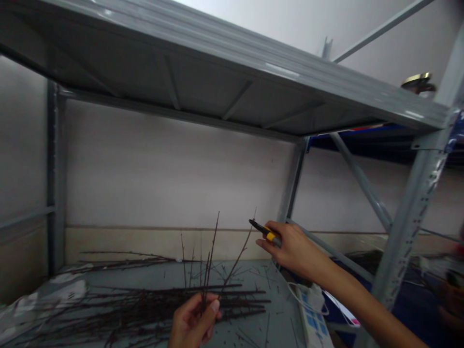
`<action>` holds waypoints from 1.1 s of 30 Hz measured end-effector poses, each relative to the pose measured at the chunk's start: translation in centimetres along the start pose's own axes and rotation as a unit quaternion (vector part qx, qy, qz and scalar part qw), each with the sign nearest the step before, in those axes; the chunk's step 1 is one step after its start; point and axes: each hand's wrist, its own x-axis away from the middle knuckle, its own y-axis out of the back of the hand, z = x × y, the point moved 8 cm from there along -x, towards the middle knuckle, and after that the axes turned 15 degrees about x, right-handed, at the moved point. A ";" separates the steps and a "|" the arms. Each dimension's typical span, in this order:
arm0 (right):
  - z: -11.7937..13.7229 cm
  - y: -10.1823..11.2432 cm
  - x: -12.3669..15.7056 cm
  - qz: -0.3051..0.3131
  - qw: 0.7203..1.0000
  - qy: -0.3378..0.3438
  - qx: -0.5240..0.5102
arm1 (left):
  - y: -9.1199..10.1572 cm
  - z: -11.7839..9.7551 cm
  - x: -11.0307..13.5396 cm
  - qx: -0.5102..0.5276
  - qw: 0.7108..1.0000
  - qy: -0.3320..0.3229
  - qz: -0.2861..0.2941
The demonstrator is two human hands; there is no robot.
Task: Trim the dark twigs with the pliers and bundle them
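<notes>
My left hand (194, 321) is low in the middle of the view, closed round a small bunch of thin dark twigs (212, 261) that stand upright and fan out above the fingers. My right hand (292, 249) reaches in from the right, closed on a pair of cutters with yellow and black handles (264, 232). The dark tip of the cutters points left, close to the top of the rightmost twig. Below both hands, a long pile of cut dark twigs (145, 304) lies flat on the grey shelf surface (271, 319).
A grey metal shelf board (217, 72) hangs overhead, with uprights at the left (54, 179) and right (416, 208). A white power strip (313, 321) with a cable lies at the right of the shelf surface. White crumpled material (54, 290) sits at the left.
</notes>
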 end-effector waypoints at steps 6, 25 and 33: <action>0.0 0.7 -0.2 0.003 1.000 0.010 0.009 | 0.4 -0.2 0.1 -0.006 1.000 0.004 -0.010; 0.5 -3.5 -1.9 0.001 0.999 0.018 -0.046 | 1.6 -2.8 1.1 0.038 0.999 -0.020 -0.027; 3.5 -12.2 2.0 0.090 0.967 -0.043 -0.235 | 1.3 -4.7 1.5 0.274 0.961 0.030 0.013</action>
